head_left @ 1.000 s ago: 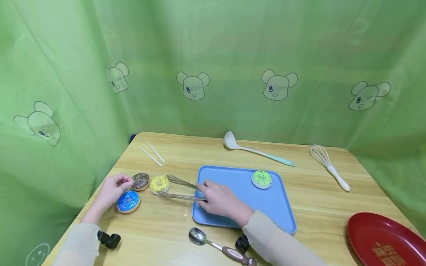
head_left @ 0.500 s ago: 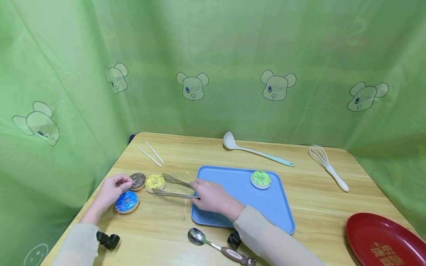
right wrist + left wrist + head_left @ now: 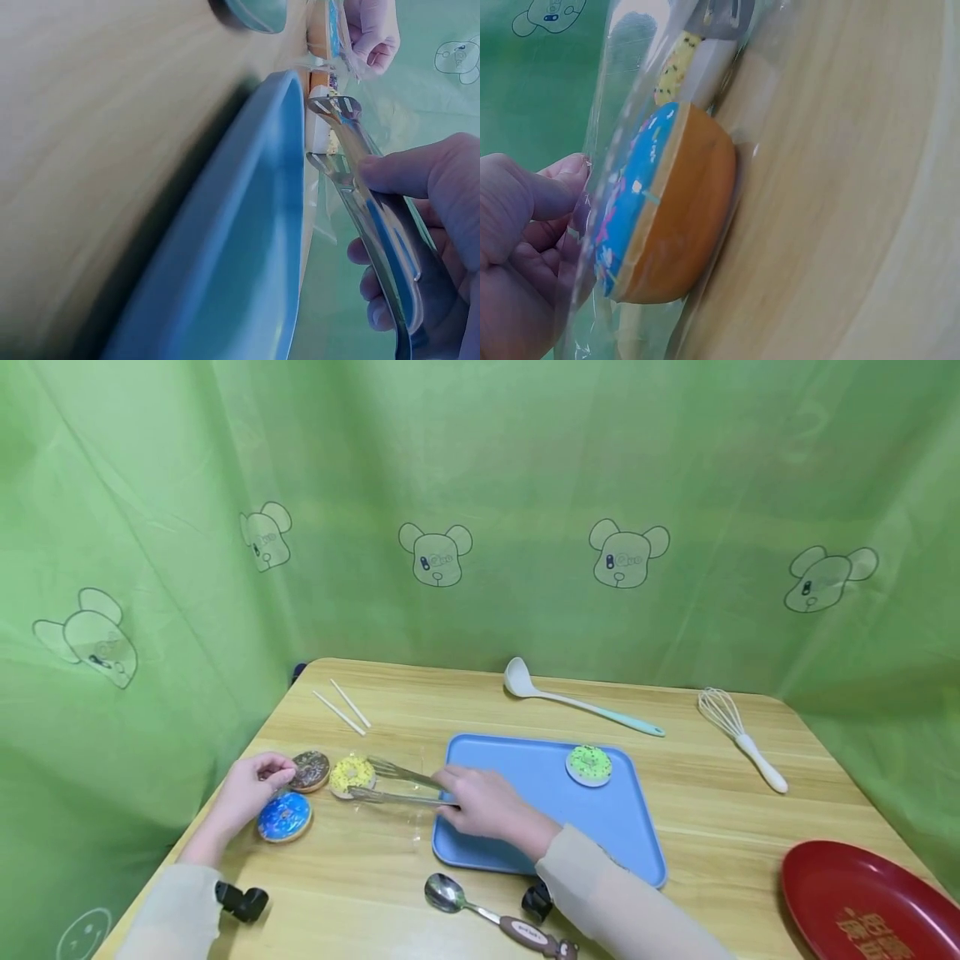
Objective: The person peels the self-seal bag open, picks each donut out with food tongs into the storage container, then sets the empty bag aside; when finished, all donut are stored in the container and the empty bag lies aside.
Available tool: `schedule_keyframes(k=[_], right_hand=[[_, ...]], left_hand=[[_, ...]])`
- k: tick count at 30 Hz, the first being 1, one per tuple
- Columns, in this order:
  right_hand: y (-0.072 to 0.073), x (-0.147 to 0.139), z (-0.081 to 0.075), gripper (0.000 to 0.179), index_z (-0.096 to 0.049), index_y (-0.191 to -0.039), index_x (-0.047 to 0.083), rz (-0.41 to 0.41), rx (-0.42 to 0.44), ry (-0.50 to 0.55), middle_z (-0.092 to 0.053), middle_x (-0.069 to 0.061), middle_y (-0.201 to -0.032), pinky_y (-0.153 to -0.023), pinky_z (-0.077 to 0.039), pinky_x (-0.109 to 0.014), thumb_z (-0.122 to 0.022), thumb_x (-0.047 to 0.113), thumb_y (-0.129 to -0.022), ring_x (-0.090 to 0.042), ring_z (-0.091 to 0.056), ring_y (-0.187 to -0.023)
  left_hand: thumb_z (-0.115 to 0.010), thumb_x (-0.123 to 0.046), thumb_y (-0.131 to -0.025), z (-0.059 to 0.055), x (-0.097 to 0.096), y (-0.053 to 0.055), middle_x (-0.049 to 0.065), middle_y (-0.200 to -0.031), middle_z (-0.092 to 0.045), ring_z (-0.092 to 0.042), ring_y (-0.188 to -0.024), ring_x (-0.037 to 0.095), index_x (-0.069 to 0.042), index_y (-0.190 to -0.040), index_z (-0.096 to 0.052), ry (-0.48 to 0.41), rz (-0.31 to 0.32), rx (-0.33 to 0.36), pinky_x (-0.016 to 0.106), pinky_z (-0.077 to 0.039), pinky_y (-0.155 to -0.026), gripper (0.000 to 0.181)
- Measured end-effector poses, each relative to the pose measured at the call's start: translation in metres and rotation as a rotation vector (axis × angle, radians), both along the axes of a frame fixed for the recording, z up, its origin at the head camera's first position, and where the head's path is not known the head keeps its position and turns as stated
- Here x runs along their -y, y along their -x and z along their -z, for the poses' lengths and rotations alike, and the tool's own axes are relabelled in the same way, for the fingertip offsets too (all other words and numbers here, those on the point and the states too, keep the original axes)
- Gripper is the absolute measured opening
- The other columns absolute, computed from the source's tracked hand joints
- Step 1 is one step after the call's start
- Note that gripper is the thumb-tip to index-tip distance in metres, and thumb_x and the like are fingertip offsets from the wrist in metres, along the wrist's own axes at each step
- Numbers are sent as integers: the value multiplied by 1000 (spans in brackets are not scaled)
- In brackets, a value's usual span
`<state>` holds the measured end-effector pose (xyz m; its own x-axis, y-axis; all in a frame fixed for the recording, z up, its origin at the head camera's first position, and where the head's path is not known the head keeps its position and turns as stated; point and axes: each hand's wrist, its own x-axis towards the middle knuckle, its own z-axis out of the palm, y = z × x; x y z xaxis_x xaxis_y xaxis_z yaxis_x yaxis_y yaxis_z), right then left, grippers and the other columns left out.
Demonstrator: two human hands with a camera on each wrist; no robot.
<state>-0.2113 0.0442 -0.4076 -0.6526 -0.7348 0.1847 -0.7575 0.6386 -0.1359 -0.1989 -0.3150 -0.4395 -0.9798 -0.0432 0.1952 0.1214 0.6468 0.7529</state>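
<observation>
My left hand (image 3: 243,793) pinches the edge of a clear plastic bag (image 3: 634,60), its thumb against the fingers. Through the film in the left wrist view shows a blue-iced donut (image 3: 679,217) with sprinkles. Beyond it in the head view are a chocolate donut (image 3: 309,771) and a yellow donut (image 3: 351,774), side by side. My right hand (image 3: 487,806) grips metal tongs (image 3: 412,799), spread apart, their tips at the yellow donut's right side. In the right wrist view the tong arms (image 3: 360,150) point toward it from above the tray's side.
A blue tray (image 3: 540,827) carrying a green donut (image 3: 588,765) lies under the right hand. A spoon (image 3: 444,893) is in front; a ladle (image 3: 577,700) lies behind. Two white sticks (image 3: 341,710) are at back left, a whisk (image 3: 738,731) and red plate (image 3: 862,893) at right.
The tongs and right hand have moved slightly left, then a touch back right. The yellow and chocolate donuts have shifted a little left. The left hand stays about where it was.
</observation>
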Motion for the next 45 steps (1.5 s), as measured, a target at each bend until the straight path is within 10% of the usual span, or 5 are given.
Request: schedule_keyframes(k=[27, 45], right_hand=[[-29, -102, 2, 46, -57, -122, 5, -22, -120, 144, -62, -12, -116, -84, -51, -41, -71, 24, -82, -26, -60, -103], [-60, -185, 4, 48, -62, -118, 10, 151, -209, 179, -64, -1, -97, -56, -49, -27, -78, 23, -74, -7, -56, -70]], left_hand=[[-61, -12, -90, 2, 4, 0, 9, -88, -64, -55, -81, 19, 0, -96, -64, 29, -28, 1, 24, -46, -68, 14], [-61, -10, -90, -1, 1, -2, 9, -88, -63, -55, -82, 19, 1, -97, -64, 22, -24, 6, 23, -46, -69, 14]])
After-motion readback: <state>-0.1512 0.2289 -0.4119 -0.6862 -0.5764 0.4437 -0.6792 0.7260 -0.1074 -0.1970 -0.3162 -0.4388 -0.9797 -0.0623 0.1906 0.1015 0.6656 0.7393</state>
